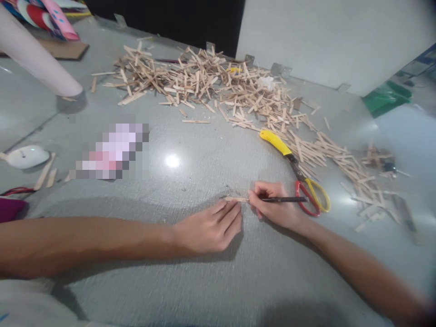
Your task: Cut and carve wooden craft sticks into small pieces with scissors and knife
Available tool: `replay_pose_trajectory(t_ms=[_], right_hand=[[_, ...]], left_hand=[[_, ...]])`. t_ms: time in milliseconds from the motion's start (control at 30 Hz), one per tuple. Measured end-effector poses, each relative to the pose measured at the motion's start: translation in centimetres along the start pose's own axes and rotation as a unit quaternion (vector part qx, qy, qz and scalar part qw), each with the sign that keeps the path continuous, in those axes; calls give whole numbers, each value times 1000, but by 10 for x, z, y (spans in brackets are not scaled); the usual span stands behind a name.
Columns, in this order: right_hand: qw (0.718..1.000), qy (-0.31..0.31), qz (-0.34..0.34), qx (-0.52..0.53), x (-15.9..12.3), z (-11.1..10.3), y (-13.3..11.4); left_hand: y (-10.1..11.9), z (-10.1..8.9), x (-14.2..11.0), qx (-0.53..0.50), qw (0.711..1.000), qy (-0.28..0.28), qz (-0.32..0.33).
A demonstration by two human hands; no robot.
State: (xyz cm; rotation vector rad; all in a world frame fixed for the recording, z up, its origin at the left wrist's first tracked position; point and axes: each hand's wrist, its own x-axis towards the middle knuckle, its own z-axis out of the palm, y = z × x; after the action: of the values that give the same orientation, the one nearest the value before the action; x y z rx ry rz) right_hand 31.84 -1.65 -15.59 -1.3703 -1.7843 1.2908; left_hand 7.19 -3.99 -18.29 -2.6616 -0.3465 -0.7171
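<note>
My left hand is closed, its fingertips pressed on a small wooden craft stick lying on the grey tabletop. A dark, slim pen is pinched in my right hand, its tip end pointing left toward the stick's right end. The pen's tip itself is hidden by my fingers or too small to make out. Just beyond my right hand lie scissors with red and yellow handle loops. A tool with a curved yellow handle lies against the scissors' blade end.
A long heap of loose craft sticks runs along the back and down the right side. To the left are a blurred-out pinkish object, a white computer mouse and a pale tube. A white panel stands behind.
</note>
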Motion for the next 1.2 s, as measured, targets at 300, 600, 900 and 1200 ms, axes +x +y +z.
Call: replay_pose_trajectory(t_ms=[300,600,900,1200], right_hand=[[1000,6,7,15,0,1,1],[1000,14,7,7,0,2,1],[1000,15,13,3,1,1,-3],[1000,15,4,7,1,2,-1]], left_hand=[[0,-1,3,-1,1000,5,-4],[1,1,1,4,1000,0,-2],[2,2,-1,5,1000,0,-2],[0,1,0,4,1000,-3,1]])
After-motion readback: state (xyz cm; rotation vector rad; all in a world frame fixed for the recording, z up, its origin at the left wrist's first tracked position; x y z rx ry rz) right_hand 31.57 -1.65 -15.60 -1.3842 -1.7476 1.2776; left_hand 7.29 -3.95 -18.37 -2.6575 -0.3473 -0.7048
